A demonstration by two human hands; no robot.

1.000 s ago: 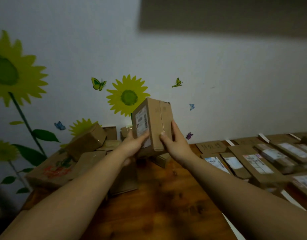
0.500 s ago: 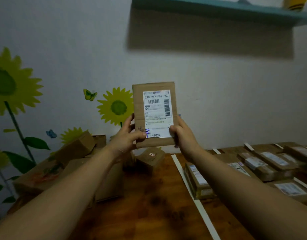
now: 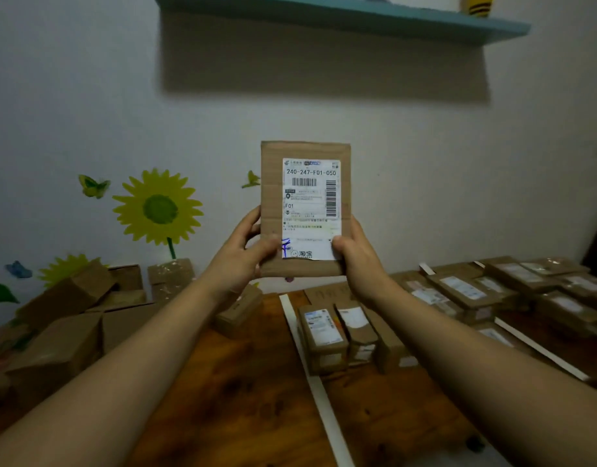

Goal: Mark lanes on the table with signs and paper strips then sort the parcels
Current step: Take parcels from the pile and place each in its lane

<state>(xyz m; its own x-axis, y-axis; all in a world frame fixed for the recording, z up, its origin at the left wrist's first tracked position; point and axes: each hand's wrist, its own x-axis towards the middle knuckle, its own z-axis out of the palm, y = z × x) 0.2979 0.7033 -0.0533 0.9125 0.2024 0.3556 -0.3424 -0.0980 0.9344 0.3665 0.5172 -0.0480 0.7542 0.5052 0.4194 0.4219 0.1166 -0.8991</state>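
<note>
Turned label-forward since a second ago, the parcel [image 3: 305, 153] stands upright between my fingers [image 3: 268, 246], left hand [image 3: 243, 261] and right hand [image 3: 357, 261] gripping its lower edges; sorted parcels [image 3: 324, 332] lie below-right, nearer my right hand.

Dim, greyish light from above — the shelf [image 3: 324, 11] throws a broad soft shadow on the wall [image 3: 88, 96]. The label [image 3: 310, 210] on the box [image 3: 272, 183] between left hand [image 3: 243, 261] and right hand [image 3: 361, 261] reads sharp; parcels [image 3: 465, 291] beyond the right hand smear.
</note>
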